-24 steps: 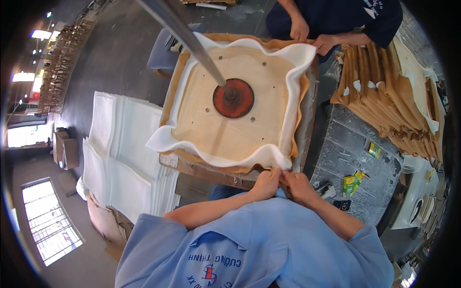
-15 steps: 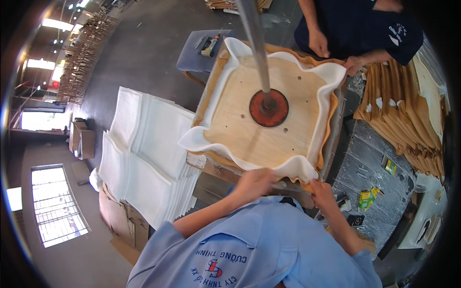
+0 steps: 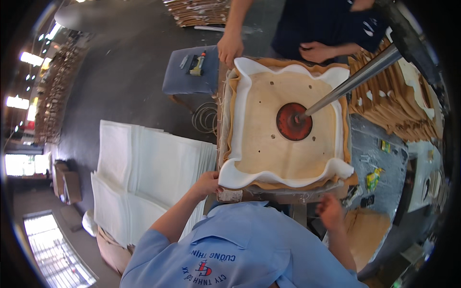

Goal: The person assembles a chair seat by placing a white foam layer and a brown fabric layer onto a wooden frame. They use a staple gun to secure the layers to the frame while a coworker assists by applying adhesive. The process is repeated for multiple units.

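Observation:
A square wooden board (image 3: 264,120) lies on a stand, pressed in its middle by a red disc (image 3: 294,122) on a slanted metal rod (image 3: 353,81). White foam padding (image 3: 242,110) stands up wavily around the board, with tan cover material (image 3: 345,120) outside it. My left hand (image 3: 209,183) is closed on the padding's near left corner; the cover there is partly hidden. Below the near right corner, my right hand (image 3: 331,211) is off the material, slightly blurred, its fingers loosely bent and apart with nothing seen in them.
Across the board, a co-worker's hand (image 3: 230,48) is at the far left corner; their other hand (image 3: 314,52) hovers behind the far edge. White foam sheets (image 3: 153,163) are stacked left. A blue stool (image 3: 173,74) holds a tool (image 3: 198,65). Tan covers (image 3: 389,96) lie right.
My left hand has moved from the near edge to the near left corner. My right hand has let go of the near right corner. The co-worker's hands have shifted left, and the view has turned.

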Demonstrator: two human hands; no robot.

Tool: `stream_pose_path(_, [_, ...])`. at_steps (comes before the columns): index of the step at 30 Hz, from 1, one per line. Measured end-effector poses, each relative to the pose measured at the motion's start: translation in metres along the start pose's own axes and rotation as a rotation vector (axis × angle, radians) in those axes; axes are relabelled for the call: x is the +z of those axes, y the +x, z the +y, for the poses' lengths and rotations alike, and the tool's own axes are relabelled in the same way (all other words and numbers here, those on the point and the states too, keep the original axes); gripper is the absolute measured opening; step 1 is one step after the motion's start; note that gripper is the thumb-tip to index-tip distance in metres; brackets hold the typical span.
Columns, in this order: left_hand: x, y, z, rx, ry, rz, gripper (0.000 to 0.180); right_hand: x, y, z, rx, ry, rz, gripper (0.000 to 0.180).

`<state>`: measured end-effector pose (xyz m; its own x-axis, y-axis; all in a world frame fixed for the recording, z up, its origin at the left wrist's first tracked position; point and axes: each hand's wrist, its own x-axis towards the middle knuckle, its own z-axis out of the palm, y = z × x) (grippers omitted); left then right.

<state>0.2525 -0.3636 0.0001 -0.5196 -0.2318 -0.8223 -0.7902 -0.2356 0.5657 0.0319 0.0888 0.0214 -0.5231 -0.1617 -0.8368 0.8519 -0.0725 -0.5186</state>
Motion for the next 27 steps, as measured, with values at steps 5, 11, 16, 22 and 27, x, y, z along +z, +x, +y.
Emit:
stream_pose_path(5, [0.004, 0.014, 0.012, -0.267, -0.125, -0.215, 0.038, 0.145, -0.001, 0.134, 0.029, -0.529, -0.525, 0.041])
stream_pose_path(11, [0.012, 0.024, 0.022, -0.304, -0.068, -0.333, 0.037, 0.253, -0.008, 0.154, 0.265, -0.111, -0.305, 0.042])
stream_pose_path(16, [0.0, 0.029, 0.024, -0.057, -0.152, -0.329, 0.032, 0.296, -0.008, 0.154, 0.297, -0.238, -0.066, 0.055])
stream_pose_path(22, [-0.005, 0.032, 0.03, -0.054, -0.058, -0.463, 0.033, 0.307, -0.004, 0.151, 0.246, -0.28, -0.024, 0.055])
stream_pose_path(27, [-0.003, 0.03, 0.028, -0.069, -0.196, -0.401, 0.029, 0.309, -0.004, 0.156, -0.016, -0.263, -0.086, 0.05])
